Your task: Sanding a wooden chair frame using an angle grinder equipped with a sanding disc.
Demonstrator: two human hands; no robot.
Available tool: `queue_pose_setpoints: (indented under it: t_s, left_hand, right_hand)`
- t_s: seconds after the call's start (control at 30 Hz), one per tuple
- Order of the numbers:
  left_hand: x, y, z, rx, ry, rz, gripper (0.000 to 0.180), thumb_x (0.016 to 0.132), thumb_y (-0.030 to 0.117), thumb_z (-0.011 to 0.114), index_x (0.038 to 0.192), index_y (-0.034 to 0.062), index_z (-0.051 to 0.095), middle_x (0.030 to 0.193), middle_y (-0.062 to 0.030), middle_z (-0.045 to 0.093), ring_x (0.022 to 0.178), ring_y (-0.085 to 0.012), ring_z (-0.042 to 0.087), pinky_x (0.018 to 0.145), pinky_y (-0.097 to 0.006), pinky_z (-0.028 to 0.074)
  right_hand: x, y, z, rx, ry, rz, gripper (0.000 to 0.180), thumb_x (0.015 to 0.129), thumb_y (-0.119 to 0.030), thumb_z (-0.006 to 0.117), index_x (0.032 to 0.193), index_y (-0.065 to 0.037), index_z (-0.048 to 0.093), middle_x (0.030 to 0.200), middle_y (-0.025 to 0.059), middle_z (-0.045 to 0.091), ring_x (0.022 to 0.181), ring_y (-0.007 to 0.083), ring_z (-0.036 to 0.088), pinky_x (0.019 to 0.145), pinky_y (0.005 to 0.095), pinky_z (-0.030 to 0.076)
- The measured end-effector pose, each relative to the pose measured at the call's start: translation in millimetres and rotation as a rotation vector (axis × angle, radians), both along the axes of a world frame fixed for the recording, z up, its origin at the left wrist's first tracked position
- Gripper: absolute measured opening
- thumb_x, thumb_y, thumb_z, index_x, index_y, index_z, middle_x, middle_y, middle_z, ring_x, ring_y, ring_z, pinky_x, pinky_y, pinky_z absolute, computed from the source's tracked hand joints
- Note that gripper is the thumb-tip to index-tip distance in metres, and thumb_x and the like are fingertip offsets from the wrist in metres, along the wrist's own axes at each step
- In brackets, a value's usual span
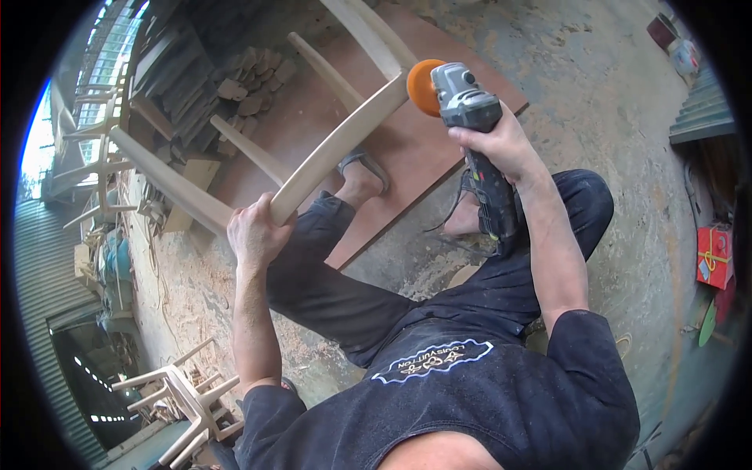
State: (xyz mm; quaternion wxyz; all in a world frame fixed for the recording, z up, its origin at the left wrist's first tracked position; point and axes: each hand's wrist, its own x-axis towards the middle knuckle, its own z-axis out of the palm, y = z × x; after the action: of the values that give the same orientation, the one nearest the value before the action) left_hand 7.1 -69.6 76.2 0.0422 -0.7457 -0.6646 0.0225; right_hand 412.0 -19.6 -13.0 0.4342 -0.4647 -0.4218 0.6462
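Note:
A bare wooden chair frame [342, 145] is in front of me, its pale rails meeting at corners and several legs pointing up and away. My left hand [258, 229] is closed around the near corner of the frame. In my right hand [509, 149] is a grey and black angle grinder [468, 98], gripped around its body with the thumb on top. Its round orange disc [424, 88] is beside the frame's far right corner; whether the two touch I cannot tell. The grinder's dark rear end reaches down over my right leg.
Under the frame lies a reddish-brown board [435, 47] on a dusty concrete floor [627, 188]. Stacked wood pieces [180, 78] stand at the far left. More chair frames are at left and lower left [196, 399]. A red box [714, 254] is at the right edge.

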Motion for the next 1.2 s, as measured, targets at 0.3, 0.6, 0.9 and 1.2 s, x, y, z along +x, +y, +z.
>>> queue_pose_setpoints:
  t_s: [0.3, 0.6, 0.9, 1.2]
  left_hand:
    - [5.6, -2.4, 1.1, -0.041, 0.002, 0.022, 0.041, 0.076, 0.040, 0.079, 0.107, 0.0133, 0.074, 0.085, -0.0165, 0.074, 0.084, -0.0381, 0.072, 0.082, -0.050, 0.056]
    - [3.8, -3.9, 1.9, -0.018, -0.019, 0.002, 0.040, 0.076, 0.040, 0.080, 0.105, 0.0121, 0.074, 0.084, -0.0176, 0.074, 0.084, -0.0389, 0.072, 0.083, -0.050, 0.056]
    - [2.4, -0.1, 3.4, -0.031, 0.002, 0.016, 0.042, 0.077, 0.041, 0.079, 0.107, 0.0123, 0.073, 0.084, -0.0174, 0.074, 0.086, -0.0393, 0.071, 0.085, -0.050, 0.055]
    - [2.9, -4.9, 2.9, -0.025, -0.016, 0.012, 0.042, 0.076, 0.040, 0.080, 0.107, 0.0124, 0.074, 0.085, -0.0167, 0.074, 0.086, -0.0385, 0.072, 0.084, -0.049, 0.055]
  right_hand:
    - [-91.0, -36.8, 47.4, 0.301, -0.358, 0.399, 0.067, 0.072, -0.027, 0.087, 0.121, 0.001, 0.051, 0.108, 0.0283, 0.071, 0.108, 0.0451, 0.069, 0.094, 0.0483, 0.055]
    - [-44.2, -7.2, 36.7, 0.164, -0.429, 0.163, 0.072, 0.072, -0.025, 0.093, 0.130, -0.003, 0.056, 0.120, 0.0141, 0.069, 0.115, 0.0236, 0.067, 0.103, 0.0381, 0.051]
    - [4.1, 15.6, 5.2, 0.120, -0.293, 0.019, 0.061, 0.073, -0.024, 0.093, 0.121, -0.003, 0.062, 0.107, 0.0095, 0.070, 0.096, 0.0191, 0.067, 0.089, 0.0363, 0.056]
    - [-39.5, -15.5, 24.7, 0.181, -0.321, 0.167, 0.072, 0.072, -0.024, 0.093, 0.129, -0.003, 0.055, 0.116, 0.0131, 0.069, 0.112, 0.0251, 0.066, 0.102, 0.0403, 0.051]
